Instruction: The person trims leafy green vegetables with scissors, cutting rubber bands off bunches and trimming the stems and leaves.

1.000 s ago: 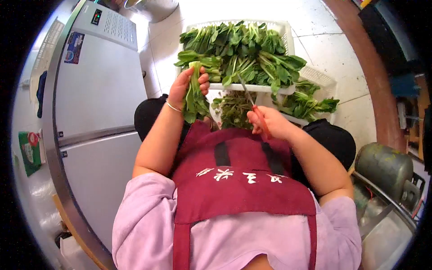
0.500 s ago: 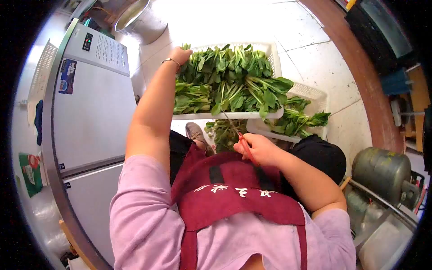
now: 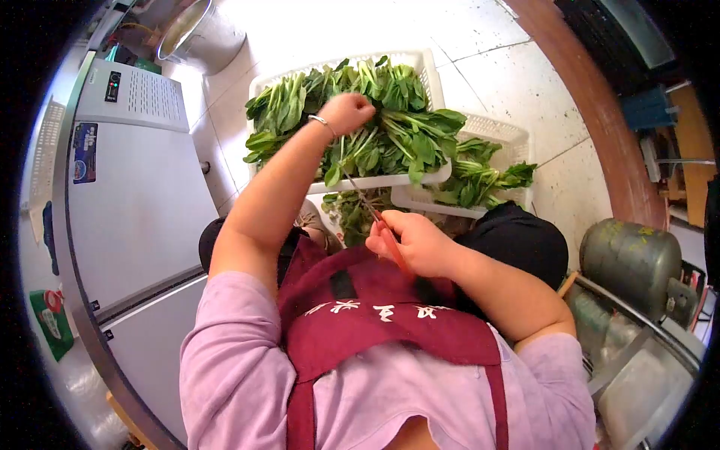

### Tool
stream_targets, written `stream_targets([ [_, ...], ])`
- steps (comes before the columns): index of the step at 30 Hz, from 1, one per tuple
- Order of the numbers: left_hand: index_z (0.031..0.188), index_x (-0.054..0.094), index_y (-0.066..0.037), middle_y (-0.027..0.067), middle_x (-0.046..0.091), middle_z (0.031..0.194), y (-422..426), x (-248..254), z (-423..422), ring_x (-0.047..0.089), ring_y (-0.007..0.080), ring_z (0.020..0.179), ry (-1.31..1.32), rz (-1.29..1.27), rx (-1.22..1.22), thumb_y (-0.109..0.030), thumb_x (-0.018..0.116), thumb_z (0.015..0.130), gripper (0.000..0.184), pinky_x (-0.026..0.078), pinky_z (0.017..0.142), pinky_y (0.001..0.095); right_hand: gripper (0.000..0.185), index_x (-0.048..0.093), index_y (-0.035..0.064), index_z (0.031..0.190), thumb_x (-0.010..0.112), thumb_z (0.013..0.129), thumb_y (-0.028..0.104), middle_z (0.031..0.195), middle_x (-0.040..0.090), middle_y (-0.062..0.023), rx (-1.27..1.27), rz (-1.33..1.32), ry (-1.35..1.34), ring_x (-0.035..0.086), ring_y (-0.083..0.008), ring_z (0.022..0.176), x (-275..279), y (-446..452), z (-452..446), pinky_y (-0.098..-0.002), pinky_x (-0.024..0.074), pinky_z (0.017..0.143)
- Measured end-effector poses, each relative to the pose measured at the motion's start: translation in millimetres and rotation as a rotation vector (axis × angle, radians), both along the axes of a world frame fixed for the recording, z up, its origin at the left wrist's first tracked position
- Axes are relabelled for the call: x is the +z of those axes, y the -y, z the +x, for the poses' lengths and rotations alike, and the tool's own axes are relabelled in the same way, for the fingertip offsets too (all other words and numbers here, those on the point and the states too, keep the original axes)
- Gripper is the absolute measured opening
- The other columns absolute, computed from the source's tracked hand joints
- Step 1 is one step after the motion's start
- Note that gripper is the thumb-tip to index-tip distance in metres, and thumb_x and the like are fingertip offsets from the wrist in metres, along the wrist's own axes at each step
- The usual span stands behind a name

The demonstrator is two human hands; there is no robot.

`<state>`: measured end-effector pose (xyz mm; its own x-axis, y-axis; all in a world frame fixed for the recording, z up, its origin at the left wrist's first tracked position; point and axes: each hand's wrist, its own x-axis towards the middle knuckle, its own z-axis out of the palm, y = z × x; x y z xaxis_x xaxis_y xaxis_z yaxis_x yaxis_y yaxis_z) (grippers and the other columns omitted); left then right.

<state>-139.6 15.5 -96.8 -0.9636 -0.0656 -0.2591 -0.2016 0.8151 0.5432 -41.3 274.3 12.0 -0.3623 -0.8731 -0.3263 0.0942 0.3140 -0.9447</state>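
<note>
My right hand [image 3: 420, 244] grips a pair of scissors [image 3: 389, 241] by its red handles, in front of the maroon apron. The metal blades point up and left, to the near rim of a white plastic basket [image 3: 367, 182]. Bundles of leafy greens [image 3: 289, 101] fill that basket, stalks and leaves lying in rows. My left hand [image 3: 349, 114], with a bracelet at the wrist, is over the middle of the greens. Its fingers are curled closed; whether anything is inside them is hidden.
A second white basket [image 3: 510, 139] with more greens [image 3: 476, 176] stands to the right. Loose greens [image 3: 352, 217] lie below the near rim, between my legs. A white fridge [image 3: 135, 202] is on the left, a metal pot [image 3: 206, 41] behind, a gas cylinder [image 3: 630, 259] on the right.
My left hand has moved right from the basket's far left end to above its middle. My right hand still grips the scissors. The whole view has shifted slightly.
</note>
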Motion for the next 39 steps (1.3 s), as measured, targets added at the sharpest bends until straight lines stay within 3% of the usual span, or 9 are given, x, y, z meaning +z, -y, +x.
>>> stream_targets([
  [2,0.088,0.066,-0.001,0.0109,0.064,0.072,-23.1,-14.4,-0.8,0.060,0.0159,0.058,0.281,0.191,0.050,-0.044,0.056,0.085,0.044,0.050,0.059,0.0309,0.035,0.056,0.0006,0.084,0.061,0.084,0.035,0.078,0.059,-0.0198,-0.028,0.005,-0.032,0.058,-0.0331,0.072,1.4,-1.0,-1.6,-0.0384,0.0438,0.065],
  [6,0.077,0.060,-0.001,0.0056,0.056,0.062,-57.8,-46.4,0.0,0.055,0.0150,0.049,0.412,0.596,0.474,-0.049,0.055,0.085,0.049,0.045,0.044,0.0267,0.035,0.055,0.0001,0.084,0.061,0.084,0.034,0.078,0.059,-0.0199,-0.039,-0.011,-0.049,0.058,-0.0331,0.072,1.7,-2.9,1.4,-0.0391,0.0439,0.065],
  [9,0.073,0.051,-0.002,0.0072,0.054,0.062,-74.4,-53.9,-1.4,0.053,0.0167,0.049,0.368,0.775,0.703,-0.036,0.059,0.085,0.037,0.044,0.042,0.0288,0.036,0.055,0.0000,0.084,0.061,0.084,0.035,0.078,0.059,-0.0207,-0.019,-0.018,-0.090,0.058,-0.0338,0.073,-0.1,-2.2,2.6,-0.0397,0.0440,0.066],
  [15,0.080,0.054,-0.002,0.0025,0.054,0.064,-64.1,-67.1,7.0,0.054,0.0139,0.053,0.375,1.003,0.779,-0.014,0.052,0.083,0.013,0.048,0.048,0.0287,0.037,0.056,0.0006,0.084,0.060,0.083,0.037,0.078,0.059,-0.0210,-0.033,-0.002,-0.147,0.058,-0.0362,0.074,-1.5,-6.2,3.3,-0.0404,0.0442,0.066],
  [25,0.085,0.054,-0.004,0.0008,0.050,0.066,-53.1,-33.1,46.2,0.047,0.0119,0.055,0.310,1.244,0.699,-0.013,0.053,0.087,0.010,0.044,0.053,0.0256,0.034,0.056,0.0017,0.082,0.060,0.084,0.035,0.076,0.059,-0.0199,-0.017,0.008,-0.149,0.057,-0.0362,0.071,0.1,-7.7,6.2,-0.0413,0.0438,0.064],
  [30,0.096,0.056,-0.004,0.0018,0.058,0.082,-46.2,-20.7,67.3,0.057,0.0106,0.074,-0.013,0.890,0.515,-0.019,0.056,0.087,0.018,0.047,0.064,0.0240,0.033,0.055,0.0015,0.082,0.060,0.084,0.034,0.076,0.059,-0.0200,-0.015,0.005,-0.196,0.058,-0.0359,0.071,-3.1,-8.2,7.2,-0.0409,0.0439,0.063],
  [32,0.097,0.056,-0.004,0.0012,0.058,0.084,-43.3,-12.0,77.4,0.057,0.0101,0.078,-0.031,0.960,0.503,-0.020,0.055,0.089,0.017,0.046,0.068,0.0232,0.025,0.053,0.0025,0.082,0.059,0.085,0.027,0.066,0.053,-0.0069,-0.070,-0.036,-0.247,0.049,-0.0150,0.060,-6.1,-9.6,3.4,-0.0299,0.0411,0.057],
  [34,0.099,0.057,-0.005,0.0004,0.060,0.087,-46.7,18.1,90.4,0.056,0.0097,0.078,-0.042,1.124,0.482,-0.020,0.053,0.091,0.017,0.045,0.070,0.0229,0.017,0.054,0.0027,0.085,0.056,0.086,0.020,0.071,0.055,-0.0019,-0.168,-0.100,-0.089,0.052,-0.0112,0.063,-10.4,-12.0,-5.3,-0.0245,0.0431,0.059],
  [39,0.101,0.056,-0.007,0.0010,0.061,0.088,-44.6,45.3,120.3,0.055,0.0101,0.076,0.020,1.316,0.468,-0.018,0.049,0.093,0.015,0.045,0.070,0.0253,0.033,0.054,0.0038,0.089,0.051,0.092,0.036,0.072,0.055,-0.0025,-0.453,-0.142,0.059,0.058,-0.0112,0.067,-10.4,-13.9,-23.1,-0.0245,0.0465,0.063],
])
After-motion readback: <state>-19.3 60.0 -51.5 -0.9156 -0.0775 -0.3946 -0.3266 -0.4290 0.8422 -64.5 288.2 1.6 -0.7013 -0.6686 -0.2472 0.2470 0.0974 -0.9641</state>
